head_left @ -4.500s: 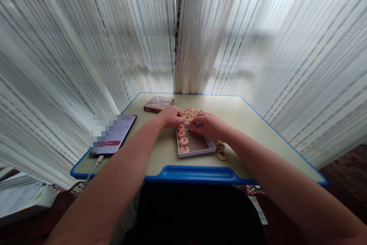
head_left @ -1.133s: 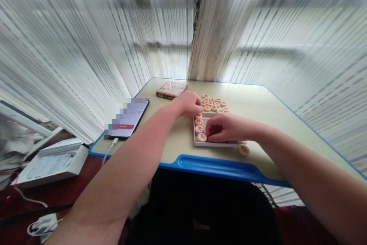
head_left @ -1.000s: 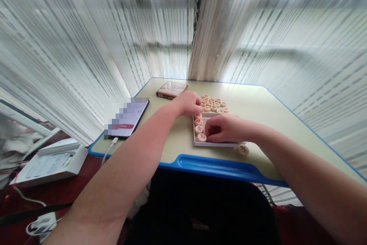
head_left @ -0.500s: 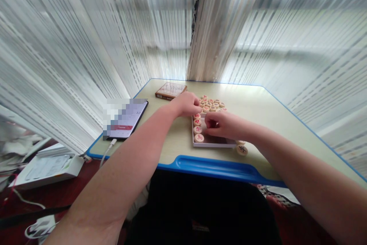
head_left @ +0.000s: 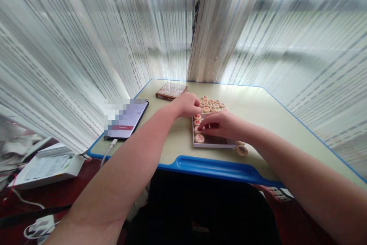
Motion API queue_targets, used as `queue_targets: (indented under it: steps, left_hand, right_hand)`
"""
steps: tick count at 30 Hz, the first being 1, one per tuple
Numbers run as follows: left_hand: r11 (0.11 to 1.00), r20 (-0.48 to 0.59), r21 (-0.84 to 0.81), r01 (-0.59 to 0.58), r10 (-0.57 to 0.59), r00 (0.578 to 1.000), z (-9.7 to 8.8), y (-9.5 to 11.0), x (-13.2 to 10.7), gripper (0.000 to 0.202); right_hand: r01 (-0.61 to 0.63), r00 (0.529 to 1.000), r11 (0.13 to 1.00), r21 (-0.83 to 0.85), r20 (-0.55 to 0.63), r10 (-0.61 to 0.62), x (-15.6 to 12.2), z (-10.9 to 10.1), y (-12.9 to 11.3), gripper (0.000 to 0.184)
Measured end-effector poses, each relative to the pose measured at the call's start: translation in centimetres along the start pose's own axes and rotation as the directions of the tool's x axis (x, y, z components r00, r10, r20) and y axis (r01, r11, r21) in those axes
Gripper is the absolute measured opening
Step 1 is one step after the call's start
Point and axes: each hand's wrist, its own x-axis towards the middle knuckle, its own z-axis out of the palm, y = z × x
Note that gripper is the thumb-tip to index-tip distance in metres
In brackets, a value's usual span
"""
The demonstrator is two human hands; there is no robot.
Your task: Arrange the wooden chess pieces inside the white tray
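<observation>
A shallow white-edged box (head_left: 215, 146) lies on the table, with a column of round Chinese chess pieces along its left side, including a red-marked piece (head_left: 199, 138) nearest me. My right hand (head_left: 223, 124) reaches over the box, fingers stretched out and apart, fingertips touching pieces in that column. At the box's far left corner my left hand (head_left: 187, 104) is closed with curled fingers; what it grips, if anything, is hidden. Beyond the box lies a cluster of loose chess pieces (head_left: 213, 109). A dark-marked piece (head_left: 242, 150) sits outside the near right corner, partly over another piece.
A brown flat case (head_left: 171, 90) lies at the table's back left. On the left edge rests a phone (head_left: 132, 119) with a white charging cable (head_left: 113, 143). A blue trough (head_left: 215, 166) runs along the table's front. Striped curtains (head_left: 169, 27) hang behind.
My right hand's fingers have uncurled and moved left, onto the pieces in the left column. My left hand has stayed at the box corner.
</observation>
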Motion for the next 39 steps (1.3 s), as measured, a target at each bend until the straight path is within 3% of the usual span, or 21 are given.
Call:
queue_targets:
  steps: [7, 10, 14, 17, 21, 30, 35, 39]
  left_hand:
    - [1.000, -0.002, -0.021, 0.014, -0.014, 1.000, 0.1, -0.3, 0.1, 0.024]
    - [0.999, 0.015, -0.035, 0.016, -0.016, 1.000, 0.2, -0.4, 0.3, 0.024]
    - [0.996, 0.058, -0.075, 0.044, -0.040, 0.998, 0.3, -0.6, 0.5, 0.025]
    - [0.992, 0.084, -0.097, 0.077, -0.069, 0.994, 0.4, -0.9, 0.6, 0.026]
    - [0.989, 0.054, -0.098, 0.112, -0.107, 0.993, 0.5, -1.2, 0.7, 0.026]
    - [0.995, -0.187, -0.046, 0.093, -0.100, 0.977, 0.5, -1.9, 1.1, 0.031]
    - [0.997, -0.128, -0.036, 0.071, -0.075, 0.989, 0.9, -1.8, 1.1, 0.030]
    - [0.996, -0.056, -0.058, 0.066, -0.069, 0.996, 1.0, -1.5, 0.9, 0.026]
  right_hand:
    - [-0.035, 0.999, 0.999, -0.019, -0.007, 0.035, -0.1, 0.1, -0.2, 0.019]
    - [-0.081, 0.991, 0.992, -0.093, -0.115, 0.071, -0.1, 0.1, 0.4, 0.020]
    - [-0.106, 0.964, 0.944, -0.311, -0.266, 0.020, 0.1, 0.0, 1.9, 0.023]
    - [-0.171, 0.962, 0.912, -0.374, -0.261, 0.073, 0.2, 0.0, 2.5, 0.022]
    - [-0.215, 0.959, 0.920, -0.328, -0.247, 0.136, 0.3, 0.1, 2.6, 0.022]
    - [-0.186, 0.949, 0.952, -0.245, -0.296, 0.110, 0.8, 0.5, 3.4, 0.024]
    - [-0.244, 0.912, 0.950, -0.195, -0.378, 0.157, 1.1, 0.4, 4.4, 0.028]
    - [-0.220, 0.955, 0.919, -0.328, -0.264, 0.135, 1.0, 0.1, 4.7, 0.028]
